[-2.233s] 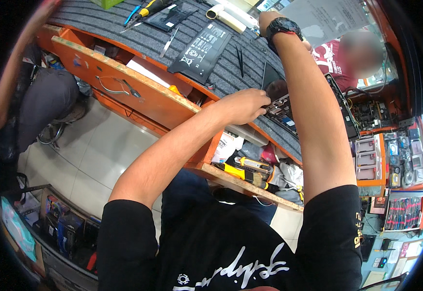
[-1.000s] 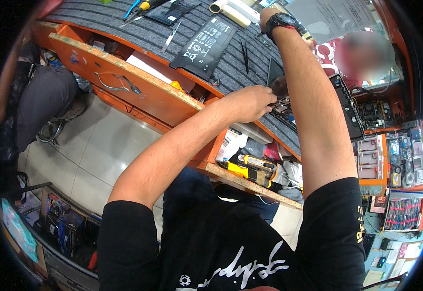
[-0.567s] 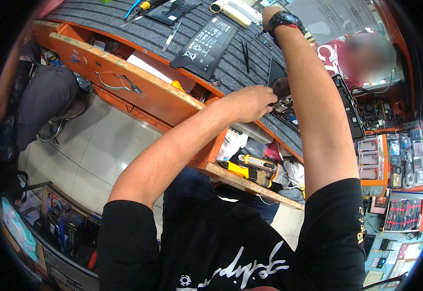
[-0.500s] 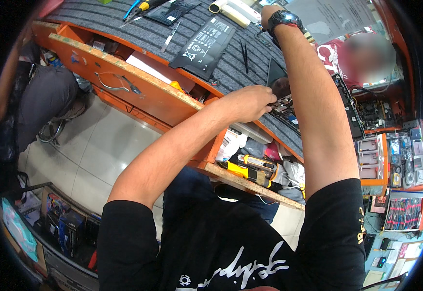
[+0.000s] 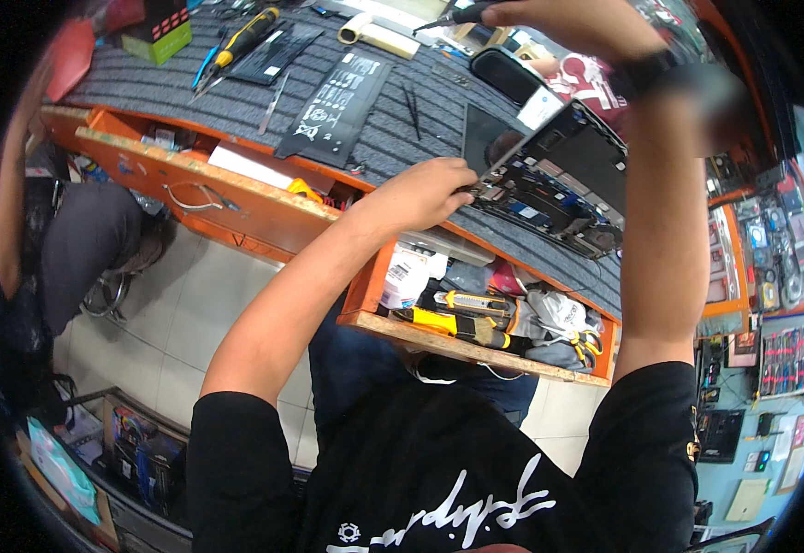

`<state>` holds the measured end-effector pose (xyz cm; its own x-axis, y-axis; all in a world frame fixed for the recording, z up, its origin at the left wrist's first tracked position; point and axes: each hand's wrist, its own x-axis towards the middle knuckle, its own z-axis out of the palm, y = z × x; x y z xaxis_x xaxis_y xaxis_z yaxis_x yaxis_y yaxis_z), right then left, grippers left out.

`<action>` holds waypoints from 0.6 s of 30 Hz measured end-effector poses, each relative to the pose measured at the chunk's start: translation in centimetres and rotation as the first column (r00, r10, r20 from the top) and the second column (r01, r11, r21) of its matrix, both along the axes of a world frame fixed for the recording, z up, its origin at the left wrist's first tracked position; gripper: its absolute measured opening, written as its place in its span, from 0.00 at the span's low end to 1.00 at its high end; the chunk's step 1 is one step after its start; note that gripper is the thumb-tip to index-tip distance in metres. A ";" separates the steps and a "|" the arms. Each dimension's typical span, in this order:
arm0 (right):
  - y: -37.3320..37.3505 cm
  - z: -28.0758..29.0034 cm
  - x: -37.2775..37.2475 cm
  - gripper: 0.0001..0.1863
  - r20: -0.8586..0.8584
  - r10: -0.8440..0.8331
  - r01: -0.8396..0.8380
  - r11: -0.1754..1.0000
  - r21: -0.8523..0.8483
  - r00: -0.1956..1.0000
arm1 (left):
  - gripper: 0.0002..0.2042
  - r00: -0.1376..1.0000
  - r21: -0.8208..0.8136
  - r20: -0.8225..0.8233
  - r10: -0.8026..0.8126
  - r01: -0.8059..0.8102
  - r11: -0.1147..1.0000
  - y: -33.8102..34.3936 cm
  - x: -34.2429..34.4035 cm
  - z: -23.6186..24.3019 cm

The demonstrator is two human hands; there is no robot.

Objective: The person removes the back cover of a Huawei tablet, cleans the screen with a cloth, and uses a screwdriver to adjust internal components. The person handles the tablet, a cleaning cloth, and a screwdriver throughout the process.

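A laptop with its cover off (image 5: pixel 549 198) lies at the bench's front right, its circuit boards bare and a dark panel (image 5: pixel 586 147) raised behind them. My left hand (image 5: pixel 434 192) is closed at the laptop's left corner, fingertips at its edge; what they grip there is partly hidden. Over the back of the bench, my right hand (image 5: pixel 573 23) holds a dark screwdriver (image 5: pixel 467 15) with its thin tip pointing left. A flat black battery (image 5: pixel 336 109) and dark tweezers (image 5: pixel 411 111) lie left of the laptop.
An open drawer (image 5: pixel 476 346) with cutters and a brush juts out below the laptop. Another drawer (image 5: pixel 208 184) stands open at left. Yellow-handled pliers (image 5: pixel 241 41), a cream heat-gun-like tube (image 5: pixel 379 39) and a black-rimmed phone-shaped object (image 5: pixel 506 76) lie farther back. Someone sits at far left.
My right hand has come away from the back of the bench toward the right, and a screwdriver now shows in it. My left hand stays at the laptop's corner. The view has shifted.
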<state>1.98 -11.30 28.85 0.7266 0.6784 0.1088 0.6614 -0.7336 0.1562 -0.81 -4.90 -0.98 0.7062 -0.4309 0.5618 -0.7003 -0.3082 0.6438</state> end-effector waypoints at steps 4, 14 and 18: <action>-10.0 1.8 -5.3 0.18 -0.301 0.013 0.083 0.950 0.302 0.953 | 0.10 0.998 0.001 0.062 -0.016 0.016 1.000 -0.4 0.3 -0.2; -43.1 -5.3 -18.0 0.20 -0.477 -0.241 0.524 0.547 0.653 0.845 | 0.08 0.992 0.141 -0.044 0.114 -0.107 0.984 0.0 -1.2 2.1; -52.1 -14.4 -17.6 0.19 -0.594 -0.384 0.708 0.386 0.592 0.707 | 0.07 0.989 0.198 -0.022 0.145 -0.138 0.970 -1.1 -0.8 1.8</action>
